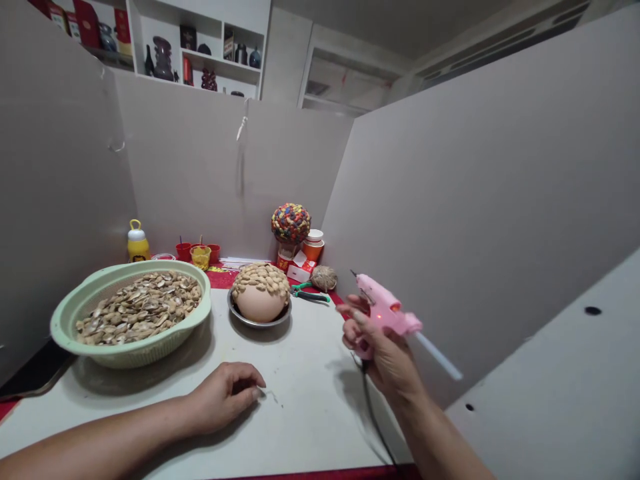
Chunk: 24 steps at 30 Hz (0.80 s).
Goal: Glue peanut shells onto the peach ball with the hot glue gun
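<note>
My right hand [387, 353] grips a pink hot glue gun [385, 303] by its handle, raised over the table's right side. A small orange light glows on the gun, its nozzle points up and left, and a translucent glue stick [440, 357] sticks out behind. My left hand [227, 395] rests on the white table with fingers curled and thumb close to the forefinger; I cannot make out whether anything is between them. Beyond it, a ball [260, 303] sits in a metal bowl [260, 325], its upper part covered with peanut shells [263, 277].
A green basket [200, 313] of peanut shells stands at left. Behind are pliers [313, 295], twine [324, 278], a colourful ball topiary [291, 223], small cups [201, 257] and a yellow bottle [138, 243]. Grey panels [225, 167] enclose the table. The gun's cord [373, 413] runs to the front edge.
</note>
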Available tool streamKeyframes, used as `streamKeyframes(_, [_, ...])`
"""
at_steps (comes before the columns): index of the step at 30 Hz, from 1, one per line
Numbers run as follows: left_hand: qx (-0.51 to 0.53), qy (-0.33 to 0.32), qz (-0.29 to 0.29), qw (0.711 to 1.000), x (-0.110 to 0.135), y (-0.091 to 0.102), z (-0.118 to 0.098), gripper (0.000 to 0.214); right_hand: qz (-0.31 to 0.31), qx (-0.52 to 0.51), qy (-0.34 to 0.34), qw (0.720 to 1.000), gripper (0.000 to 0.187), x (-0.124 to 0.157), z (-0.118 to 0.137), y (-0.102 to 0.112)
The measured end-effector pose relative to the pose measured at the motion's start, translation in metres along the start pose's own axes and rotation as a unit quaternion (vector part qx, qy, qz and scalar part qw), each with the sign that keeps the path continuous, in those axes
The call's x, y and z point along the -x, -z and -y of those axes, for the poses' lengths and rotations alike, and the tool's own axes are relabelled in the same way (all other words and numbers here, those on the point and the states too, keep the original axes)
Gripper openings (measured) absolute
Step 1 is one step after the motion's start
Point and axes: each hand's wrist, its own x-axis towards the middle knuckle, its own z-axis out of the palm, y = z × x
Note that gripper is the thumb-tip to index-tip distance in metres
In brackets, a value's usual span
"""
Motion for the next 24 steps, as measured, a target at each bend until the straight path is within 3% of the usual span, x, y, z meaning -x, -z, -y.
streamKeyframes(5, [0.01,0.005,0.004,1.0,0.0,0.001,0.001,0.02,0.028,-0.111,-0.098,0.989,0.033,-0.006,-0.014,-0.03])
streamKeyframes(13, [0.059,0.026,0.018,0.998,-0.001,-0.001,0.006,0.021,-0.026,-0.233,-0.125,0.964,0.025,-0.063,-0.035,-0.052])
streamKeyframes(24, [0.127,0.051,0.013,0.99,-0.003,-0.003,0.007,0.02,-0.077,-0.263,-0.134,0.952,0.02,-0.07,-0.072,-0.036])
